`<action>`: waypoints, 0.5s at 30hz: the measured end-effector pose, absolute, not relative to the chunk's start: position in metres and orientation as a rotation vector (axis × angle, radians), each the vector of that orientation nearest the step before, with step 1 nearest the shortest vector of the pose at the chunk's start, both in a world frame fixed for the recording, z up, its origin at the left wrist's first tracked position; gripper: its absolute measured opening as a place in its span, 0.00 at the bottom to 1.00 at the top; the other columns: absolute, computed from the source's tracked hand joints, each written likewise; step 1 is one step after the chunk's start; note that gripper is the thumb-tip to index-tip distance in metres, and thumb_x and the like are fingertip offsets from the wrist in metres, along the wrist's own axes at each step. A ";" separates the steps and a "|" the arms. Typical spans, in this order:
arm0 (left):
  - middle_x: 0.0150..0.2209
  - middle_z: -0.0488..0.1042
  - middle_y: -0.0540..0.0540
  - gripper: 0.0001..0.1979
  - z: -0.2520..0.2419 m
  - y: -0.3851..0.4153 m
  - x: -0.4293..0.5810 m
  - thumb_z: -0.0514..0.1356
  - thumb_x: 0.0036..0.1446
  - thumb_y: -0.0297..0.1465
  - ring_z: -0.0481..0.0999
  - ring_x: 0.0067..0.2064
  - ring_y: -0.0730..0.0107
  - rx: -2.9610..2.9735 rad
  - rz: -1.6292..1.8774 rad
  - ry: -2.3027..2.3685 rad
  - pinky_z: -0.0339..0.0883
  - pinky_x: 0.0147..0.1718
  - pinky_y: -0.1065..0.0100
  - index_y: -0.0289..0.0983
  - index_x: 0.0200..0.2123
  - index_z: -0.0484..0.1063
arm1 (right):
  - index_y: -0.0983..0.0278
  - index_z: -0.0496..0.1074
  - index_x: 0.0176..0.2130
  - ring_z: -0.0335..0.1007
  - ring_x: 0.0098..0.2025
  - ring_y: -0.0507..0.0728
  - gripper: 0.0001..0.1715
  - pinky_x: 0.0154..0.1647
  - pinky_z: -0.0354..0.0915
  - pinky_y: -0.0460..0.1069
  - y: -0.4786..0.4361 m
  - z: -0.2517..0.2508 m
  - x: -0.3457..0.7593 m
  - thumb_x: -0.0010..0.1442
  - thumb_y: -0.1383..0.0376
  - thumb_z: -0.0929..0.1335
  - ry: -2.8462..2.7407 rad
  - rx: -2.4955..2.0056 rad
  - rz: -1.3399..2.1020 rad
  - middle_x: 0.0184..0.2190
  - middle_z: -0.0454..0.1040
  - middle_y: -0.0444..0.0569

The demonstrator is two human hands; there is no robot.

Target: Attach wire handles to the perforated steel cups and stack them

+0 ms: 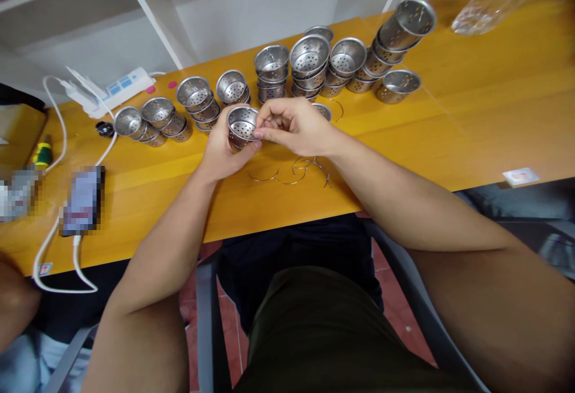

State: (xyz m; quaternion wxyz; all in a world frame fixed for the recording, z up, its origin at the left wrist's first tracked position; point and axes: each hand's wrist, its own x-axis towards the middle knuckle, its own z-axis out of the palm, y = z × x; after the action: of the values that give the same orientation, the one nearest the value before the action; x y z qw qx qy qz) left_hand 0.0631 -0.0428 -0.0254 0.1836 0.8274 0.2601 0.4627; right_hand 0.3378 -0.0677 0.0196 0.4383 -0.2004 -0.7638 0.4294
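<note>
My left hand (pixel 223 150) is wrapped round a small perforated steel strainer cup (pixel 241 125), held just above the yellow wooden table (pixel 449 123). My right hand (pixel 294 126) pinches at the cup's rim with thumb and forefinger; what it pinches is too small to name. Several thin wire bails (pixel 294 171) lie loose on the table just below both hands. Behind the hands stand rows and stacks of the same steel cups (pixel 309 60), from the left (pixel 153 118) to a leaning stack at the right (pixel 398 30).
A white power strip (pixel 114 88) with cables lies at the back left, a phone (pixel 82 200) and a screwdriver (pixel 42 154) at the left. A clear plastic bag (pixel 489 3) sits at the far right, a small card (pixel 520 176) near the front edge. Another person's arm (pixel 15 300) shows at the lower left.
</note>
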 end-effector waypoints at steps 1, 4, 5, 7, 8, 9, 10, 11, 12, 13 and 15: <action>0.68 0.86 0.38 0.52 -0.025 -0.043 0.063 0.77 0.69 0.75 0.94 0.66 0.43 2.335 1.299 0.741 0.91 0.69 0.41 0.51 0.80 0.71 | 0.58 0.79 0.49 0.72 0.38 0.56 0.45 0.42 0.77 0.52 -0.068 0.020 0.337 0.75 0.22 0.82 -1.897 -0.498 1.067 0.37 0.79 0.45; 0.68 0.86 0.38 0.51 -0.025 -0.044 0.063 0.77 0.70 0.74 0.93 0.67 0.41 2.336 1.298 0.730 0.88 0.74 0.38 0.52 0.80 0.71 | 0.59 0.80 0.49 0.72 0.38 0.56 0.44 0.42 0.75 0.52 -0.069 0.021 0.337 0.75 0.23 0.83 -1.893 -0.471 1.071 0.37 0.79 0.46; 0.69 0.86 0.38 0.51 -0.025 -0.044 0.063 0.78 0.70 0.73 0.93 0.68 0.40 2.334 1.302 0.724 0.87 0.75 0.37 0.52 0.81 0.71 | 0.59 0.80 0.49 0.72 0.38 0.56 0.44 0.42 0.75 0.52 -0.069 0.022 0.338 0.76 0.24 0.83 -1.894 -0.461 1.070 0.37 0.79 0.46; 0.68 0.86 0.39 0.51 -0.027 -0.044 0.063 0.78 0.70 0.73 0.92 0.68 0.40 2.327 1.304 0.713 0.87 0.75 0.36 0.53 0.81 0.71 | 0.60 0.81 0.49 0.72 0.38 0.56 0.42 0.41 0.74 0.52 -0.068 0.024 0.340 0.76 0.26 0.84 -1.905 -0.450 1.057 0.37 0.78 0.46; 0.69 0.85 0.39 0.52 -0.027 -0.043 0.063 0.78 0.69 0.74 0.92 0.67 0.40 2.324 1.302 0.707 0.87 0.75 0.36 0.53 0.82 0.71 | 0.60 0.81 0.49 0.71 0.38 0.56 0.41 0.41 0.74 0.52 -0.068 0.025 0.341 0.77 0.27 0.84 -1.914 -0.443 1.048 0.37 0.78 0.45; 0.69 0.85 0.39 0.52 -0.028 -0.043 0.063 0.78 0.69 0.74 0.92 0.67 0.41 2.322 1.299 0.700 0.88 0.73 0.37 0.53 0.82 0.71 | 0.60 0.81 0.48 0.71 0.38 0.55 0.41 0.42 0.74 0.52 -0.067 0.026 0.342 0.77 0.28 0.84 -1.924 -0.431 1.044 0.37 0.78 0.45; 0.69 0.86 0.39 0.53 -0.028 -0.042 0.063 0.78 0.69 0.74 0.92 0.66 0.41 2.324 1.299 0.690 0.89 0.72 0.38 0.53 0.82 0.71 | 0.60 0.81 0.48 0.71 0.38 0.55 0.40 0.42 0.74 0.52 -0.066 0.026 0.343 0.78 0.29 0.84 -1.932 -0.412 1.047 0.37 0.78 0.45; 0.68 0.86 0.39 0.52 -0.027 -0.041 0.063 0.79 0.69 0.73 0.93 0.66 0.42 2.330 1.299 0.677 0.90 0.70 0.39 0.53 0.81 0.71 | 0.61 0.81 0.48 0.71 0.37 0.55 0.40 0.42 0.75 0.52 -0.066 0.027 0.344 0.78 0.29 0.85 -1.935 -0.391 1.058 0.37 0.78 0.45; 0.68 0.86 0.39 0.52 -0.027 -0.040 0.063 0.79 0.69 0.73 0.93 0.65 0.43 2.340 1.300 0.664 0.91 0.68 0.40 0.52 0.81 0.71 | 0.61 0.81 0.48 0.71 0.37 0.54 0.40 0.43 0.75 0.52 -0.065 0.027 0.344 0.77 0.30 0.85 -1.933 -0.376 1.075 0.37 0.78 0.45; 0.68 0.86 0.39 0.51 -0.027 -0.039 0.062 0.79 0.70 0.72 0.93 0.64 0.43 2.352 1.303 0.652 0.92 0.66 0.41 0.52 0.81 0.71 | 0.61 0.81 0.48 0.71 0.37 0.54 0.40 0.43 0.76 0.52 -0.064 0.026 0.344 0.77 0.30 0.86 -1.928 -0.366 1.094 0.37 0.79 0.45; 0.67 0.87 0.40 0.49 -0.026 -0.038 0.062 0.79 0.70 0.70 0.93 0.63 0.44 2.371 1.307 0.646 0.92 0.64 0.43 0.52 0.80 0.72 | 0.61 0.81 0.48 0.73 0.38 0.54 0.41 0.43 0.76 0.51 -0.063 0.024 0.343 0.76 0.29 0.86 -1.920 -0.370 1.119 0.38 0.80 0.45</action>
State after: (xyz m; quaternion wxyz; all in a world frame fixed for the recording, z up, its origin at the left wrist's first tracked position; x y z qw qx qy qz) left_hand 0.0616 -0.0382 -0.0260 0.1781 0.8383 0.2283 0.4620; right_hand 0.3425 -0.0632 0.0242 0.4298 -0.1482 -0.7696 0.4484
